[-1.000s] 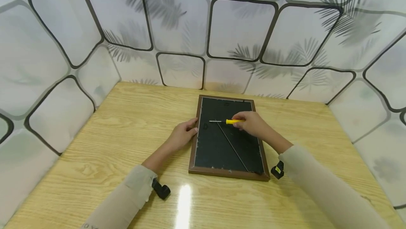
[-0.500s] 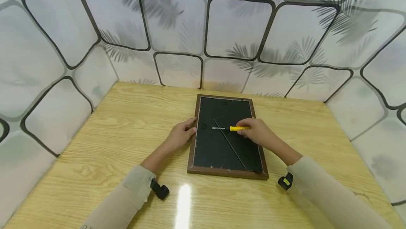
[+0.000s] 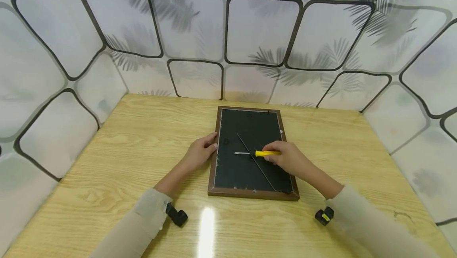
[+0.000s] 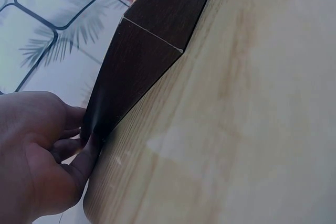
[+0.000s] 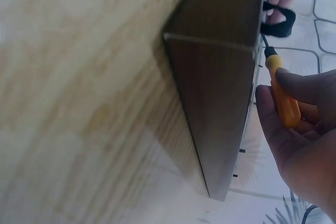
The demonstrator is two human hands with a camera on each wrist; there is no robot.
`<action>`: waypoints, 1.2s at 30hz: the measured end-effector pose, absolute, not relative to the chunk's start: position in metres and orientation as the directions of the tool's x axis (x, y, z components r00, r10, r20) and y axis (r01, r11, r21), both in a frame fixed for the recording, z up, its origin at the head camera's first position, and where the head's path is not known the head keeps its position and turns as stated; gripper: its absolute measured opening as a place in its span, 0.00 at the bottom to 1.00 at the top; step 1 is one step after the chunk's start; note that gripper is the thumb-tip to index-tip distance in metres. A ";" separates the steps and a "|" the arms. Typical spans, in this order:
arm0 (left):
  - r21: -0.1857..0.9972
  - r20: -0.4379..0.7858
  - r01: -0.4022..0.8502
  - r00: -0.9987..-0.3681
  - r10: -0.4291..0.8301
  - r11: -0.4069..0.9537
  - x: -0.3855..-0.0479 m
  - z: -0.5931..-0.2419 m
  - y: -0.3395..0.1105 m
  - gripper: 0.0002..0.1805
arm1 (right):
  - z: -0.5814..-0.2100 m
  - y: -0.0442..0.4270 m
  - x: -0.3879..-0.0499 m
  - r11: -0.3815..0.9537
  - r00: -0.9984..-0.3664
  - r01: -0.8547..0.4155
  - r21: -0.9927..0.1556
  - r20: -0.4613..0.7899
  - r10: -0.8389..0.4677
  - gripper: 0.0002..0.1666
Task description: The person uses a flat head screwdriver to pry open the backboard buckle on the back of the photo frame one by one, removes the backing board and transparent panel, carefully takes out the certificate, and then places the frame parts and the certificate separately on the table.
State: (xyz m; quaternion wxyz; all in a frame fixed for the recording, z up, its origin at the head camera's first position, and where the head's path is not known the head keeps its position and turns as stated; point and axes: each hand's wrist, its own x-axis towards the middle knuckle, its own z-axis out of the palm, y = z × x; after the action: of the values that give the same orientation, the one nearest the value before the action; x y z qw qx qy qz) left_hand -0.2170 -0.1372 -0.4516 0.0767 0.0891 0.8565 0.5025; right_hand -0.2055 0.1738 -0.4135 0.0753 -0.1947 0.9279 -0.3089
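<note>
A picture frame (image 3: 250, 193) lies with its black backing (image 3: 233, 172) facing up. A thin diagonal strip (image 3: 264, 172) crosses that backing. My left hand (image 3: 200, 153) rests against the frame's left side, fingertips touching the edge; in the left wrist view the thumb (image 4: 86, 163) lies along the side. Between thumb and fingers, my right hand (image 3: 287, 158) pinches the yellow handle of a screwdriver (image 3: 265, 153), whose shaft points left above the backing. Whether its tip touches anything cannot be told. The right wrist view shows the screwdriver (image 5: 286, 100) beside the frame's edge.
The frame sits on a wood-grain table (image 3: 143, 131), walled at the back and sides by patterned panels (image 3: 264, 31). Small dark pegs (image 5: 242, 151) and a black loop (image 5: 281, 23) stand out from the frame's back in the right wrist view.
My right hand has moved toward me with the screwdriver, down along the backing. The left hand stays at the frame's left side. The head view has shifted slightly.
</note>
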 end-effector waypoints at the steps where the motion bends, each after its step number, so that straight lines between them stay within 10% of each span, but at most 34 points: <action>1: 0.874 -0.041 0.076 -0.973 0.229 0.481 -0.217 -0.452 -0.137 0.30 | -0.414 0.174 -0.204 0.730 -0.910 -0.325 -0.602 -0.012 -0.415 0.14; 36: 0.866 -0.041 0.079 -0.973 0.228 0.493 -0.218 -0.451 -0.135 0.29 | -0.418 0.132 -0.197 0.699 -0.884 -0.407 -0.588 0.060 -0.464 0.12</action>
State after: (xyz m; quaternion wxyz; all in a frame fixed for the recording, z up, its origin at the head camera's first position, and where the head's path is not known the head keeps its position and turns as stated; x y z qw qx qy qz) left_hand -0.2175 -0.1353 -0.4507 0.0752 0.0890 0.8608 0.4954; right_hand -0.1974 0.1322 -0.4184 0.0462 -0.2365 0.9205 -0.3076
